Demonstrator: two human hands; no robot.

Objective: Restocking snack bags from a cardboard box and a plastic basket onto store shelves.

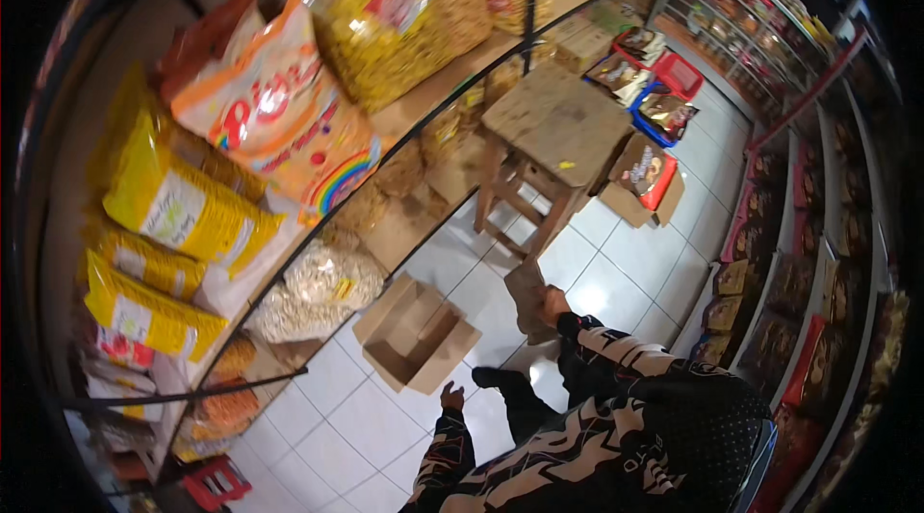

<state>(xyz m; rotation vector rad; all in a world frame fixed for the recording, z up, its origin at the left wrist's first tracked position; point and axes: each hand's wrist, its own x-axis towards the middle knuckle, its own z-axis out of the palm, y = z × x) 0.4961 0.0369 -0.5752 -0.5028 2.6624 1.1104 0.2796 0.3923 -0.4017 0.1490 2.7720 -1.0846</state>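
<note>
My right hand [554, 306] grips the edge of a limp, grey-brown piece [531, 300] that looks like a rag, though cloth or card is hard to tell. It hangs over the tiles near the stool's legs. Beside the open cardboard box [406, 329], my left hand [452, 397] is held in the air with its fingers apart and holds nothing. The box stands on the floor with its flaps spread, and its inside looks bare. A worn wooden stool [556, 112] is just beyond my right hand.
Shelves on the left carry large snack bags [274, 109], yellow packs [191, 213] and clear bags of pale crackers [336, 275]. Past the stool are a carton with a red pack [653, 181] and blue and red baskets [653, 112]. Packed racks [787, 289] line the right.
</note>
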